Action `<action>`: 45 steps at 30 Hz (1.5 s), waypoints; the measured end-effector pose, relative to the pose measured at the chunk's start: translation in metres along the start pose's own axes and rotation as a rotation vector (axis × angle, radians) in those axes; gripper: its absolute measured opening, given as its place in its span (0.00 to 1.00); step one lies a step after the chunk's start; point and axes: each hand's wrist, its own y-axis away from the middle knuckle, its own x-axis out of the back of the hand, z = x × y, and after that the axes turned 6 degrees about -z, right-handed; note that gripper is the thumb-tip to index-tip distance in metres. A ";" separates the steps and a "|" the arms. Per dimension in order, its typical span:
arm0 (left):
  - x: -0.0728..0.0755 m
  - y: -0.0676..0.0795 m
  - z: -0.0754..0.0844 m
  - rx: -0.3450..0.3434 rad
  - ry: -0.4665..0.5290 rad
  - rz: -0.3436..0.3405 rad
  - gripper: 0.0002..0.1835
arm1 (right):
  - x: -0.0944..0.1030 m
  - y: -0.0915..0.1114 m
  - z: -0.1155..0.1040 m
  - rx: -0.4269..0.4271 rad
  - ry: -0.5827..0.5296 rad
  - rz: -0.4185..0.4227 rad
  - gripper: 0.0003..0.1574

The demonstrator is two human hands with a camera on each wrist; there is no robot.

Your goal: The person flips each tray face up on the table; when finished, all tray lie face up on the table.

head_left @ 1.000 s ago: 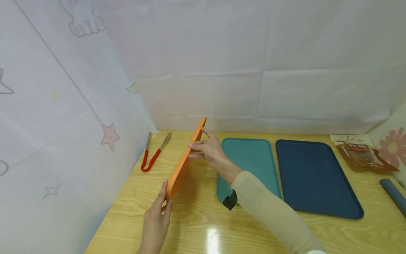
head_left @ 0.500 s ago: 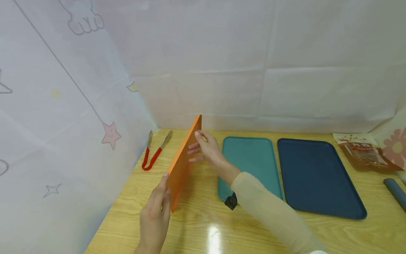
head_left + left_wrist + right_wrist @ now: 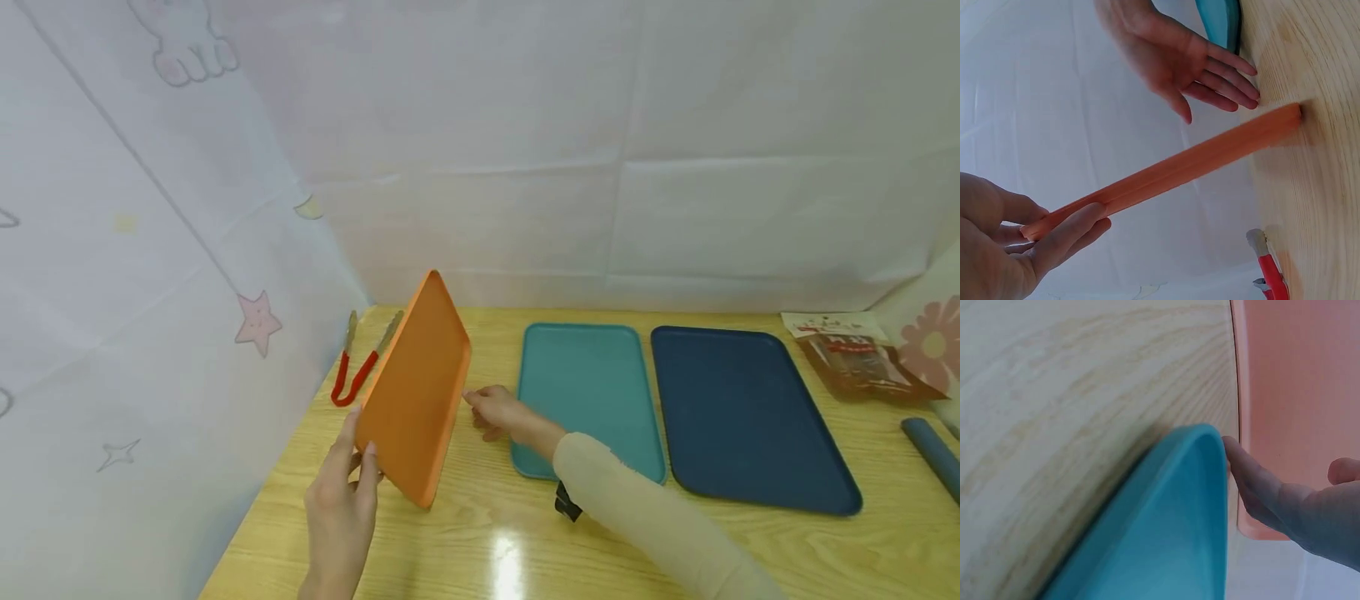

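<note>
An orange rectangular tray (image 3: 416, 392) stands tilted on its long edge, its shallow inner face turned rightward. My left hand (image 3: 337, 492) grips its near upper edge, thumb on the inner side and fingers behind. In the left wrist view the tray (image 3: 1179, 165) appears edge-on, its lower edge right at the tabletop. My right hand (image 3: 506, 412) is beside the tray's lower right edge, holding nothing. Its fingers are extended and its palm faces the tray in the left wrist view. The right wrist view shows this hand (image 3: 1297, 506) between the teal tray (image 3: 1166, 537) and the orange one.
A teal tray (image 3: 581, 392) and a dark blue tray (image 3: 750, 417) lie flat side by side on the wooden table (image 3: 472, 533). Red-handled tongs (image 3: 363, 377) lie behind the orange tray. Far right are a brown food packet (image 3: 862, 358) and a grey-blue cylinder (image 3: 933, 458).
My right hand has let go of the orange tray's upper edge and moved down toward its lower edge. The tray has turned, showing more of its inner face, and shifted left with my left hand.
</note>
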 end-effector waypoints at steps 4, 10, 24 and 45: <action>0.005 0.000 -0.008 0.138 0.059 -0.032 0.36 | -0.003 0.000 0.004 0.006 -0.018 -0.001 0.26; 0.016 -0.006 -0.022 0.396 0.187 -0.087 0.33 | -0.004 -0.003 0.010 0.031 -0.064 0.053 0.33; 0.043 -0.018 -0.037 0.694 0.570 -0.238 0.26 | 0.000 0.009 0.015 0.054 -0.192 0.157 0.40; 0.009 -0.075 -0.160 0.832 0.545 -0.837 0.28 | 0.028 0.006 0.011 0.000 -0.205 0.164 0.39</action>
